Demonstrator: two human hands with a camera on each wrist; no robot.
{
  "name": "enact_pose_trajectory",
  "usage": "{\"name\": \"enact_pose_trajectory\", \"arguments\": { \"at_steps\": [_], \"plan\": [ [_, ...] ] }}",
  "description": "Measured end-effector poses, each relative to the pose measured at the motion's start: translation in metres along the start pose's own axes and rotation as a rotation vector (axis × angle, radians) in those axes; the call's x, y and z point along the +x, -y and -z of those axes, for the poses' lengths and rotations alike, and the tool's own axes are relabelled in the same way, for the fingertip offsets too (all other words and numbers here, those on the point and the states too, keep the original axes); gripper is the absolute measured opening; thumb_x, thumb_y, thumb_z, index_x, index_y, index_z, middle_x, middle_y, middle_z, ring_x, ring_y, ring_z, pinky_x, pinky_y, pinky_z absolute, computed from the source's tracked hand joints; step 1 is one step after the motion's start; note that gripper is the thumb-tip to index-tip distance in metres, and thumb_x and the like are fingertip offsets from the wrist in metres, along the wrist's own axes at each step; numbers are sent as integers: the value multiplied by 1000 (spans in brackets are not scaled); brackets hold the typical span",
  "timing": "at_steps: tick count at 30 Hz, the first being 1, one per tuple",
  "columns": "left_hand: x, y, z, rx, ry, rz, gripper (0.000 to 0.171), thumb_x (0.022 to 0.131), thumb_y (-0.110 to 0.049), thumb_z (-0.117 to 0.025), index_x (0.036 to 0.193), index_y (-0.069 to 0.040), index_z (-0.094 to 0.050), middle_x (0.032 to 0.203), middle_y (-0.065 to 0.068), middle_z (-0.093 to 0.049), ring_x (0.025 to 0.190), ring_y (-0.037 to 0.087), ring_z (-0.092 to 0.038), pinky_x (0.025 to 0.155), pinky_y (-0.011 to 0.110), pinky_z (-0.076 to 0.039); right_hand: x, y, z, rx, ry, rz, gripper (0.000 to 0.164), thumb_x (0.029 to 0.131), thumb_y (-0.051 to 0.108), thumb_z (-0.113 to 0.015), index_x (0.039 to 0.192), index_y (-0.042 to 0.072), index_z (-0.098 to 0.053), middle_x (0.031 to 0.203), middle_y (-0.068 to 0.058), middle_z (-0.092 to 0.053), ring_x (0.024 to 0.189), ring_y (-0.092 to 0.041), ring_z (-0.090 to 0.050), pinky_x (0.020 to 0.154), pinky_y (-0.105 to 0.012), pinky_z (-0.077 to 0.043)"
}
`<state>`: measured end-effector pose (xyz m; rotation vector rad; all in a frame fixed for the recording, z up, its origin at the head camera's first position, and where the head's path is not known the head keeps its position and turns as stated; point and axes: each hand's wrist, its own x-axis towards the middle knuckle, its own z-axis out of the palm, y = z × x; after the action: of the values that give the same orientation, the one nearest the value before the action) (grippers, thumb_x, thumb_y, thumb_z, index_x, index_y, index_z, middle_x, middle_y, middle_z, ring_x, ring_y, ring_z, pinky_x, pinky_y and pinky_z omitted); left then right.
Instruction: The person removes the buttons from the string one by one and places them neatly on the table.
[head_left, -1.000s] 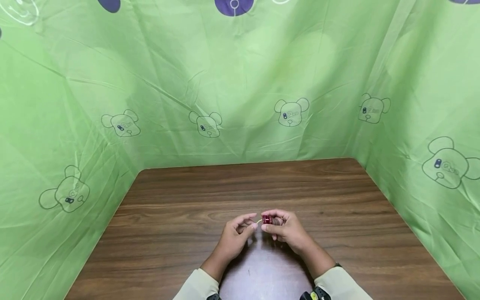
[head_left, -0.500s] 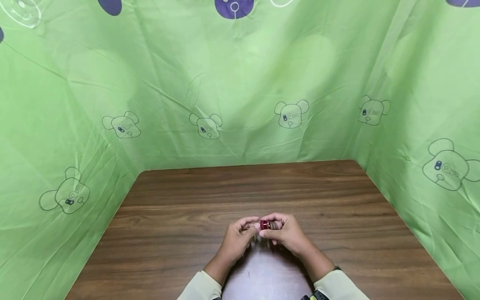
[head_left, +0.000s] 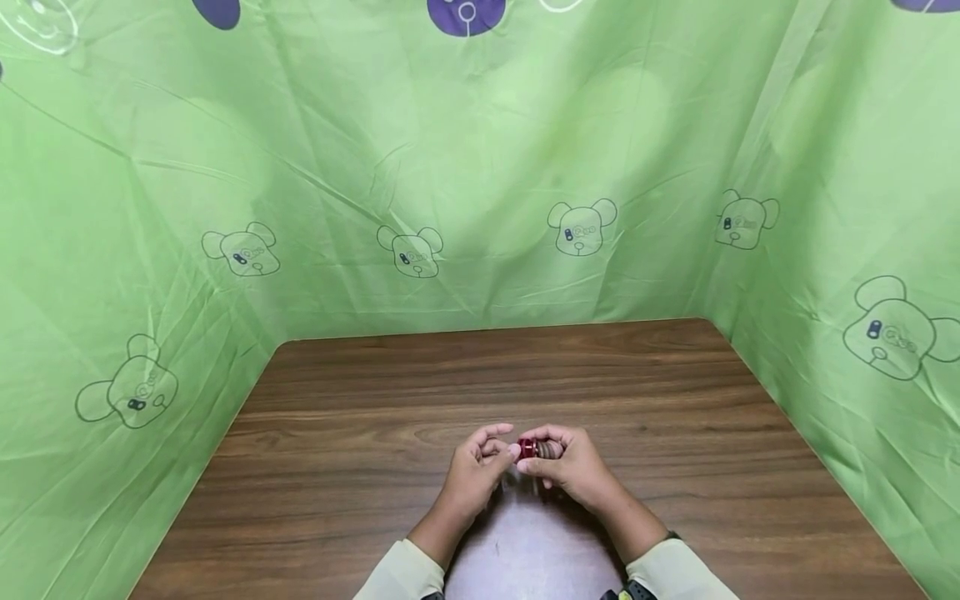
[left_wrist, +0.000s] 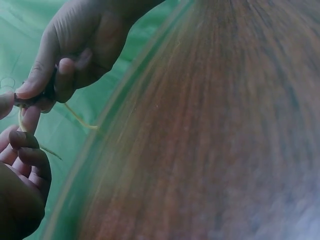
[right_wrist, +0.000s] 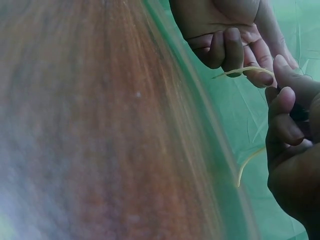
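Note:
In the head view, my right hand (head_left: 576, 463) pinches a small shiny red piece with a ridged brownish part (head_left: 528, 449) between thumb and fingers. A thin yellow cord (right_wrist: 245, 70) comes out of its end. My left hand (head_left: 474, 472) is close by on the left, its thumb tip against the red end and its index finger raised. In the left wrist view, the cord runs down among the left hand's curled fingers (left_wrist: 35, 165). Another yellow length (left_wrist: 80, 118) hangs below the right hand. Fingers hide most of the piece, so its exact kind is unclear.
A brown wood-grain table (head_left: 360, 400) lies under both hands, with a bright reflection near its front edge. Green fabric (head_left: 480, 167) printed with bear heads encloses the back and both sides.
A second ago a short stretch of yellow cord showed between the hands. The hands have since come together and the left thumb meets the red end. The left index finger has lifted again.

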<state>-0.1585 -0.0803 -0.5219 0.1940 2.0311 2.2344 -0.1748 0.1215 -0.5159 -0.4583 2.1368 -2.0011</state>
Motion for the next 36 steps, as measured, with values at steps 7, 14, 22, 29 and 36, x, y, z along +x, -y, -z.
{"name": "enact_pose_trajectory", "arguments": {
  "at_steps": [7, 14, 22, 29, 36],
  "plan": [
    [1, -2, 1, -27, -17, -14, 47, 103, -6, -73, 144, 11, -57, 88, -6, -73, 53, 2, -47, 50, 18, -38, -1, 3, -1, 28, -13, -7, 38, 88, 1, -88, 122, -8, -75, 84, 6, -79, 53, -4, -57, 48, -18, -47],
    [2, -3, 1, -30, -41, -37, 45, 102, -4, -73, 142, 10, -58, 89, -1, -74, 53, 1, -46, 49, 17, -37, -2, 5, -2, 48, -12, -17, 40, 91, -1, -83, 129, -9, -72, 84, 8, -76, 54, -5, -57, 49, -21, -48],
    [0, -4, 2, -18, -37, -50, 46, 101, -2, -73, 142, 11, -57, 90, 0, -73, 53, 1, -46, 49, 17, -37, 0, 4, -4, 78, -15, -18, 44, 87, -3, -86, 127, -13, -70, 90, 7, -79, 59, -3, -57, 52, -19, -47],
    [-1, -3, 2, 37, -43, -85, 40, 101, -2, -73, 137, 10, -62, 94, 11, -73, 56, 2, -49, 50, 17, -39, 1, 2, -4, 76, -16, -11, 41, 90, -3, -84, 126, -15, -70, 88, 11, -76, 61, -1, -56, 54, -17, -47],
    [-2, -3, 2, 52, -43, -138, 37, 101, -3, -74, 134, 10, -64, 95, 24, -72, 57, 2, -50, 52, 17, -39, -1, 4, -3, 70, -10, -19, 42, 93, -1, -82, 131, -15, -68, 91, 14, -77, 63, -1, -57, 58, -17, -49]
  ]
}}
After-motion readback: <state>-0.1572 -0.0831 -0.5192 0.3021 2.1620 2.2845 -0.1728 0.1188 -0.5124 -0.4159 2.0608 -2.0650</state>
